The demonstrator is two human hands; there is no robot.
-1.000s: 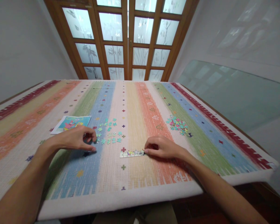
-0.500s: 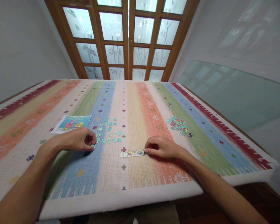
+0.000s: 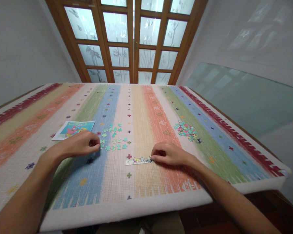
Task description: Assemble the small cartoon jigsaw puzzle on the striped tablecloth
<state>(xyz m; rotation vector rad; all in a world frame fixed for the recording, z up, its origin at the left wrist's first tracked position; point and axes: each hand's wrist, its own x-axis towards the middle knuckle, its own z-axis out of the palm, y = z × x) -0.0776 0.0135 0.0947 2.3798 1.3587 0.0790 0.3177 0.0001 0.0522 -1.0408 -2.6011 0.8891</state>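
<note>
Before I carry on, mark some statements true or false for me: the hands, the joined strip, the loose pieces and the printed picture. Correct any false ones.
1. The right hand has its fingertips at the right end of the joined strip. True.
2. The left hand partly covers the printed picture from this view. True.
3. The joined strip is nearer the left hand. False: it is nearer the right hand.
4. The heaped pieces lie to the right of the spread-out pieces. True.
5. The printed picture lies between these two groups. False: it lies left of both.
</note>
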